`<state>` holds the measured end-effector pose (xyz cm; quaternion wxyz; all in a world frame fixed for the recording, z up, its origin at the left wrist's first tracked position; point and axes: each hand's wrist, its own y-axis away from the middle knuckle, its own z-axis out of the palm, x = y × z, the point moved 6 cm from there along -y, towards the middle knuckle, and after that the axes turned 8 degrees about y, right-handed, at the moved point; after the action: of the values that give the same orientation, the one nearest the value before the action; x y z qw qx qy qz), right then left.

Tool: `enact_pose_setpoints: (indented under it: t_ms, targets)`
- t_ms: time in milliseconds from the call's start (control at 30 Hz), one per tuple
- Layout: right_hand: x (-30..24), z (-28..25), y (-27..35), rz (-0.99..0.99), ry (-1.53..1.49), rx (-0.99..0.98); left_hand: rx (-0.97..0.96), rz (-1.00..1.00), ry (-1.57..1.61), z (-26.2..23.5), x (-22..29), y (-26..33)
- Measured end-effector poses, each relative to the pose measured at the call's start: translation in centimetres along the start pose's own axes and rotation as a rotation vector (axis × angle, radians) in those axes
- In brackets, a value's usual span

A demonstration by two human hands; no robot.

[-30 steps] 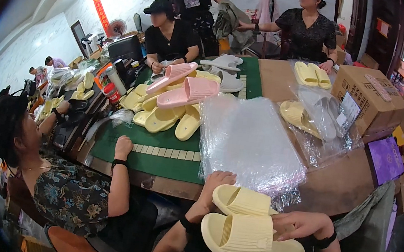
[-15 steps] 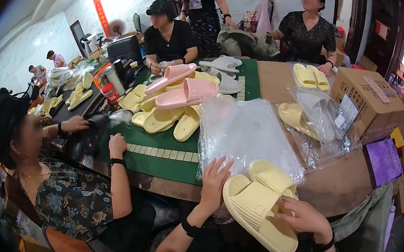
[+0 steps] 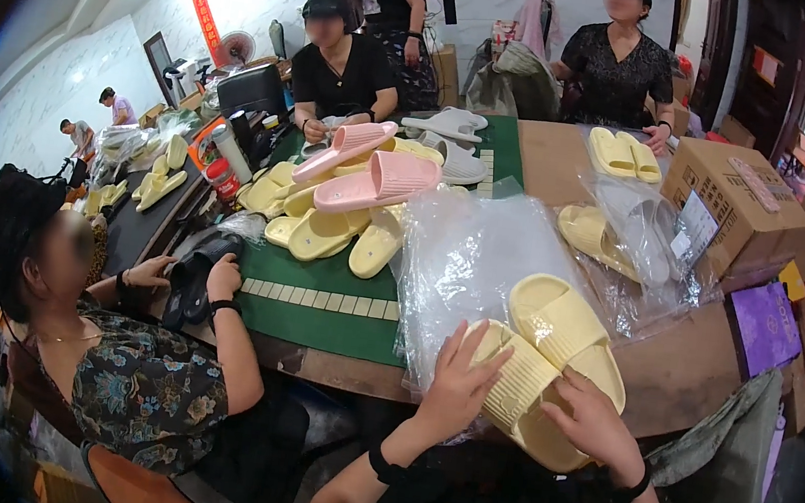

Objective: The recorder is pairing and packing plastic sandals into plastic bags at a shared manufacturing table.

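Observation:
A pair of pale yellow slippers lies side by side at the table's near edge, toes over a stack of clear plastic bags. My right hand grips the near slipper at its strap opening, with the fingertips partly hidden inside. My left hand rests against the same slipper's toe end, fingers stretched and apart. The far slipper lies beside it, its strap touching the near one. The heel of the near slipper points toward me.
A pile of yellow and pink slippers stands on a green mat. Bagged slippers and a cardboard box are to the right. At my left, a co-worker handles dark slippers; others stand or sit across the table.
The yellow pair has moved forward onto the plastic bags. My left hand has come against the near slipper's toe end. The co-worker at left now has both hands on the dark slippers.

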<state>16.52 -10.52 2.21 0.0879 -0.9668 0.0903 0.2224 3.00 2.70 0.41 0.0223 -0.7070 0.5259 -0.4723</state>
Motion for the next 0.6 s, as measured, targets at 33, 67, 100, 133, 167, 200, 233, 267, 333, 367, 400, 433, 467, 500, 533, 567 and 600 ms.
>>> enact_pose_setpoints:
  t_ms: [33,67,100,133,167,200,233,267,333,367,400,433,467,500,533,567,600]
  targets:
    - [-0.1,0.1,-0.2,-0.039,-0.012,0.07,0.001,0.0,0.0,0.0,0.4,0.0]
    - [-0.2,-0.1,-0.3,-0.077,-0.025,0.139,-0.029,0.019,-0.06,0.2,0.9,-0.1]
    - [-0.4,0.1,-0.5,-0.078,-0.024,0.137,-0.059,0.037,-0.12,0.4,1.2,-0.1]
    - [-0.4,0.1,-0.7,-0.04,-0.03,0.148,-0.057,0.036,-0.119,0.4,1.1,-0.1]
    - [-0.2,0.2,-0.8,-0.003,-0.037,0.158,-0.045,0.053,-0.122,0.3,1.1,-0.1]
    - [-0.1,0.5,-0.9,-0.003,-0.034,0.159,-0.032,0.074,-0.123,0.3,1.2,-0.2]
    - [0.5,1.0,-1.0,0.038,-0.018,0.162,-0.031,0.075,-0.122,0.4,1.3,-0.3]
    - [1.0,1.5,-1.1,0.079,-0.002,0.165,-0.038,0.078,-0.099,0.4,1.5,-0.4]
    - [0.8,2.0,-1.1,0.065,0.039,0.227,-0.046,0.078,-0.078,0.5,1.6,-0.4]
    - [0.5,2.0,-1.1,0.052,0.08,0.289,-0.047,0.09,-0.034,0.5,1.8,-0.4]
    - [0.5,2.2,-1.4,0.052,-0.023,0.292,-0.047,0.101,0.009,0.5,1.8,-0.3]
    - [0.6,2.5,-1.5,0.052,-0.023,0.291,-0.047,0.1,0.009,0.6,1.9,-0.2]
    - [0.9,2.8,-1.7,0.077,-0.073,0.295,-0.063,0.121,0.019,0.7,2.1,-0.1]
    - [1.0,3.0,-1.9,0.099,-0.125,0.298,-0.079,0.141,0.027,0.7,2.3,0.0]
    - [1.2,3.3,-2.2,0.137,-0.066,0.259,-0.08,0.138,0.109,0.8,2.2,0.2]
    - [1.7,4.0,-2.6,0.136,-0.068,0.257,-0.08,0.135,0.108,0.6,2.3,0.4]
    - [1.7,3.8,-2.9,0.083,0.038,0.355,-0.1,0.148,0.15,0.6,2.6,0.4]
